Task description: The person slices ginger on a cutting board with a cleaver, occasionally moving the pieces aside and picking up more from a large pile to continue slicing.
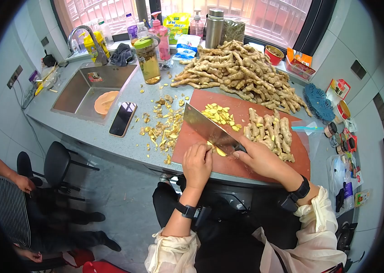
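Observation:
My right hand (264, 159) grips a cleaver (208, 129) by its dark handle, its broad blade slanting across the red-brown cutting board (185, 141). My left hand (197, 164) is closed beside the blade, fingers curled down on a piece of ginger that they mostly hide. A cut ginger slice (220, 151) lies by the blade's lower edge. Behind the cleaver is a pile of yellow ginger slices (219, 113). Several whole ginger roots (271, 132) lie together on the board's right side.
A big heap of ginger (242, 68) rises behind the board. Ginger scraps (162, 125) litter the counter to its left, near a phone (123, 119) and a green-lidded bottle (148, 63). The sink (69, 98) holds a pinkish bowl (105, 103). Another person (8, 200) is at the lower left.

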The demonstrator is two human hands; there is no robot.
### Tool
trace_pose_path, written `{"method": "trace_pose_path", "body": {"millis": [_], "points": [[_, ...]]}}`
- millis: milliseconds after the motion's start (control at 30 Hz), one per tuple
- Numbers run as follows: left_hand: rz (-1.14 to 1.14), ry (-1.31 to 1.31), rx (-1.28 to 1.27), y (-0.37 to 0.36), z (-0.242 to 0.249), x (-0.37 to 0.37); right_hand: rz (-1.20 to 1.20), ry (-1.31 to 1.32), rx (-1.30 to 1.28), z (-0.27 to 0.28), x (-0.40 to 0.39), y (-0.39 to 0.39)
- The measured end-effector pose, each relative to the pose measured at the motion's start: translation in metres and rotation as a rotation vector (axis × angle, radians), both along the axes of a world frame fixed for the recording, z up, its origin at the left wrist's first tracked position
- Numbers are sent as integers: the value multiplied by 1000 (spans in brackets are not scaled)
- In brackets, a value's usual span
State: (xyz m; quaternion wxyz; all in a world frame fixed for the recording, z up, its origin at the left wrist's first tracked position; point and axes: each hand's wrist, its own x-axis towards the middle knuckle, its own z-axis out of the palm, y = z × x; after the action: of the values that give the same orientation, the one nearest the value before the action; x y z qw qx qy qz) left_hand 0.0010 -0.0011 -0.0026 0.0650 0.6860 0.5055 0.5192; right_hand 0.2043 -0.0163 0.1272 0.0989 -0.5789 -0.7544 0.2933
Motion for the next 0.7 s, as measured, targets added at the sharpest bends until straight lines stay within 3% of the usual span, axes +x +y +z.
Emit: {"method": "trace_pose_path", "body": {"millis": [700], "points": [[-5,1,-32,-1,-1,0,30,-119,87,-19,-34,8]]}}
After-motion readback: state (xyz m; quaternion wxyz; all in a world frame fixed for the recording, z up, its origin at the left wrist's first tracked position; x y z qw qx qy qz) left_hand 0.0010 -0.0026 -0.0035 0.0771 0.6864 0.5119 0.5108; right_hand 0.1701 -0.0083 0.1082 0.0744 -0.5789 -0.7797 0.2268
